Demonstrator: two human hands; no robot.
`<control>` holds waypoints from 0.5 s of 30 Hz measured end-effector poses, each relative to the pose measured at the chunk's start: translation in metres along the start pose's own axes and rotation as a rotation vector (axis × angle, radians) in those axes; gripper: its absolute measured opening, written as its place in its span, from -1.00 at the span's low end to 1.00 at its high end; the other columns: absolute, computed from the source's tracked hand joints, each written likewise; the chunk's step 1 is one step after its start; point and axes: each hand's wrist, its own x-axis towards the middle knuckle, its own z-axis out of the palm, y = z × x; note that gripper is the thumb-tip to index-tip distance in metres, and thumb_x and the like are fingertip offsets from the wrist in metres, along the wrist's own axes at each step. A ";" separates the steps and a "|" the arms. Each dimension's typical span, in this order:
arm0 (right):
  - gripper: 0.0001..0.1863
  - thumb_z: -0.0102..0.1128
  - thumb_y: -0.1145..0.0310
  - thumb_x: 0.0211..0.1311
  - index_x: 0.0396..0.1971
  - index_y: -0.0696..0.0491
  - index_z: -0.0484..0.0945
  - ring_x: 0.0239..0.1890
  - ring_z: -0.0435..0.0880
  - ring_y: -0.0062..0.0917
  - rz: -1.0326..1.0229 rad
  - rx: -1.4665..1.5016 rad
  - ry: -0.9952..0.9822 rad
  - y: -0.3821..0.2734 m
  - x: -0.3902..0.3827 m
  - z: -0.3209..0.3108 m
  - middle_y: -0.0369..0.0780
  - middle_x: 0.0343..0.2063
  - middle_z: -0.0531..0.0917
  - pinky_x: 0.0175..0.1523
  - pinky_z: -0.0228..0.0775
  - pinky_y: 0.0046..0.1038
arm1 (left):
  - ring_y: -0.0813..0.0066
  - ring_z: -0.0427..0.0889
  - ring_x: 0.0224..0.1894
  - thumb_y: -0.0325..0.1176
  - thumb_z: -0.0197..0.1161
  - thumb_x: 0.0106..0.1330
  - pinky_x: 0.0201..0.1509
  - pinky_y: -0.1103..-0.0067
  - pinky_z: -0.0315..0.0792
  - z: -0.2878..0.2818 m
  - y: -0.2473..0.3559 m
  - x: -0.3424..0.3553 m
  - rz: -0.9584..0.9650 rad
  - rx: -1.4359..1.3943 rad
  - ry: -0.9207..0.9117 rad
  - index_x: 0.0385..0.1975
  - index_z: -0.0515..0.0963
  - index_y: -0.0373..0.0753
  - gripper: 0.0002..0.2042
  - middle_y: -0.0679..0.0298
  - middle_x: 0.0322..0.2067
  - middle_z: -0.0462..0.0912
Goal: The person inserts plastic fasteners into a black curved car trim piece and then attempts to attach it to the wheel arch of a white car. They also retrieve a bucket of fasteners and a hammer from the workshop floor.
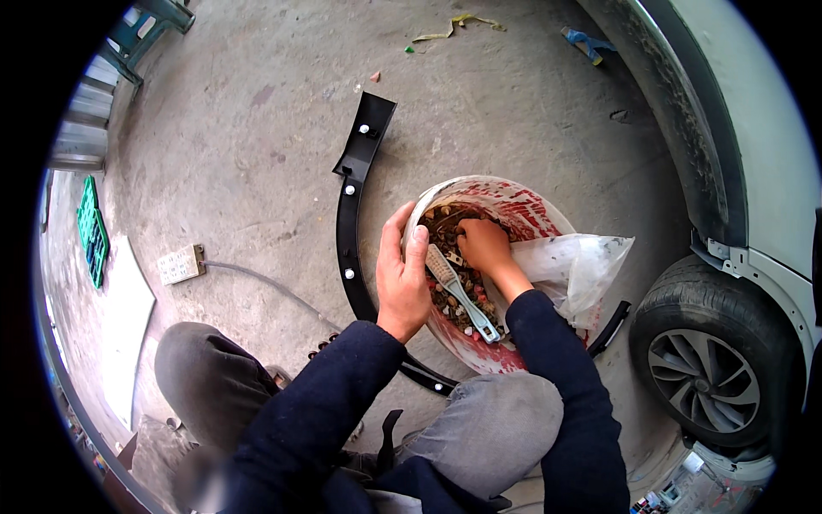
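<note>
A white bucket [524,208] with red paint smears stands between my knees, holding a heap of small mixed fasteners and clips [449,224]. My left hand [404,278] grips its left rim, thumb on the inner side and fingers outside. Inside the bucket, my right hand [485,250] has its fingers bent down into the heap; their tips are hidden, and whatever they pinch cannot be made out. A brush with a pale blue handle [469,300] lies on the parts, between both hands. Beside my right wrist, a clear plastic bag [569,270] hangs over the bucket's right rim.
A curved black wheel-arch trim [347,227] with white clips lies left of the bucket. The car's wheel [702,377] and light-coloured body [762,111] stand at right. A power strip [180,264] with its cable, a white panel [126,330] and a green case [92,231] lie at left.
</note>
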 end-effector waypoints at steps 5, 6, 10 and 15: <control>-0.85 0.19 0.32 0.19 -0.36 0.10 0.61 -0.23 0.68 -0.07 0.007 -0.021 -0.041 -0.003 0.001 -0.001 -0.02 -0.37 0.70 -0.13 0.51 -0.05 | 0.33 0.48 0.17 -0.21 0.01 0.53 0.28 0.49 0.30 -0.002 0.001 0.000 -0.003 -0.002 -0.011 0.24 0.35 -0.39 -0.57 0.04 0.12 0.51; -0.85 0.20 0.32 0.20 -0.37 0.10 0.60 -0.23 0.68 -0.07 0.007 -0.013 -0.039 -0.003 0.001 -0.001 -0.02 -0.37 0.70 -0.13 0.51 -0.05 | 0.33 0.48 0.17 -0.21 0.01 0.53 0.28 0.49 0.31 -0.001 0.003 0.000 -0.011 -0.011 -0.013 0.24 0.34 -0.39 -0.57 0.04 0.12 0.51; -0.82 0.25 0.26 0.21 -0.33 0.07 0.61 -0.26 0.69 -0.09 -0.021 -0.088 0.004 -0.003 0.003 0.010 -0.05 -0.39 0.70 -0.16 0.51 -0.08 | 0.35 0.48 0.17 -0.22 0.01 0.53 0.27 0.50 0.31 0.000 0.004 -0.001 -0.023 -0.042 -0.017 0.24 0.33 -0.40 -0.57 0.05 0.11 0.51; -0.82 0.23 0.28 0.19 -0.40 0.10 0.57 -0.27 0.69 -0.07 0.020 -0.140 -0.003 -0.009 0.006 0.014 -0.03 -0.41 0.69 -0.17 0.51 -0.06 | 0.35 0.49 0.16 -0.21 0.01 0.53 0.27 0.50 0.31 0.001 0.005 -0.001 -0.026 -0.065 -0.017 0.24 0.33 -0.40 -0.57 0.05 0.10 0.52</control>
